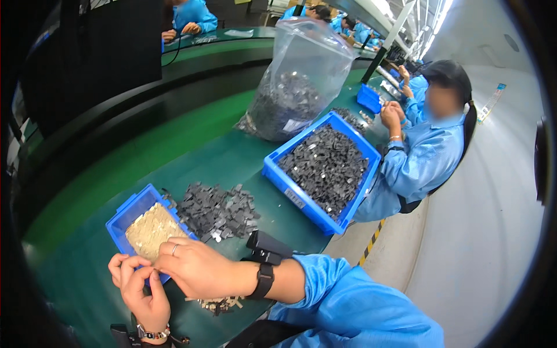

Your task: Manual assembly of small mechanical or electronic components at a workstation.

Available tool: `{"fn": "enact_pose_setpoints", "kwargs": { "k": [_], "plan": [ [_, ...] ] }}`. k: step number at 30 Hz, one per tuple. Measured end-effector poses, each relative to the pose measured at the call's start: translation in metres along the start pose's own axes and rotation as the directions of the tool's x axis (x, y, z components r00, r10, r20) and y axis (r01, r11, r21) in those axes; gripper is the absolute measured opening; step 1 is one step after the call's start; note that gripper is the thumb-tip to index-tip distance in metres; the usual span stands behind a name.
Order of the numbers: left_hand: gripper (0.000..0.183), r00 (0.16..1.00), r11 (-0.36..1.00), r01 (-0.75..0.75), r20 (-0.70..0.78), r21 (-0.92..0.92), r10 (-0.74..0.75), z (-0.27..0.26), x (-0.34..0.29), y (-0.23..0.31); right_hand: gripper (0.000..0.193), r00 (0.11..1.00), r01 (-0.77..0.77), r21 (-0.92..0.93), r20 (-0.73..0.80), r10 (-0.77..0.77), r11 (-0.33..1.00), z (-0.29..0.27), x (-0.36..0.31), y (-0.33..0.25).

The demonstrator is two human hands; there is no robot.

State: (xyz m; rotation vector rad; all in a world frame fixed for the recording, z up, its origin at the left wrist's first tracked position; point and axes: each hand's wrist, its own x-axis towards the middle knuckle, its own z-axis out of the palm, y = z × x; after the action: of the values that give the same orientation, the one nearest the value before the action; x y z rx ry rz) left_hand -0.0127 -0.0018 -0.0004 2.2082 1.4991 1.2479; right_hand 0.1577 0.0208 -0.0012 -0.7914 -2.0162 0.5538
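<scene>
The left hand (142, 288) and right hand (203, 268) meet, fingertips pinched together; what they hold is too small to tell. They are over the near edge of the small blue box (130, 212), which sits on the green surface (200, 162) and holds many tan bits (152, 229). A little heap of tan and dark bits (220, 304) peeks out by the right wrist, so I guess some is done. Lots looks left: a dark pile (220, 210) sits right by the box. Farther out, a big blue tray (318, 216) and a clear bag (316, 49) hold more dark pieces. Bare green between pile and tray seems good for moving; the box rim looks tight.
</scene>
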Motion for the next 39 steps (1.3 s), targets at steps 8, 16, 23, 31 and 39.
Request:
{"fn": "enact_pose_setpoints", "kwargs": {
  "k": [8,16,23,31,39],
  "plan": [
    [0.004,0.997,1.000,-0.001,-0.073,0.010,0.002,0.012,0.007,0.002,0.012,0.998,-0.007,-0.135,-0.068,-0.002,0.991,-0.021,-0.003,0.004],
    [0.002,0.993,0.996,0.070,-0.102,0.060,-0.064,0.004,0.008,0.003,0.008,0.991,0.007,-0.106,-0.134,-0.021,0.994,-0.021,0.003,0.000],
    [0.006,0.992,0.995,0.067,-0.116,0.080,-0.058,0.005,0.006,-0.001,0.011,0.990,0.049,-0.136,-0.127,-0.066,0.989,-0.020,0.005,-0.003],
    [0.008,0.998,0.997,0.057,-0.021,-0.045,-0.058,0.005,0.007,0.002,0.027,0.987,0.110,-0.192,-0.091,-0.129,0.975,-0.022,0.002,0.001],
    [0.017,0.999,0.997,0.035,0.006,-0.070,-0.035,0.006,0.010,0.005,0.024,0.992,0.095,-0.147,-0.071,-0.106,0.985,-0.017,0.002,0.006]
  ]
}}
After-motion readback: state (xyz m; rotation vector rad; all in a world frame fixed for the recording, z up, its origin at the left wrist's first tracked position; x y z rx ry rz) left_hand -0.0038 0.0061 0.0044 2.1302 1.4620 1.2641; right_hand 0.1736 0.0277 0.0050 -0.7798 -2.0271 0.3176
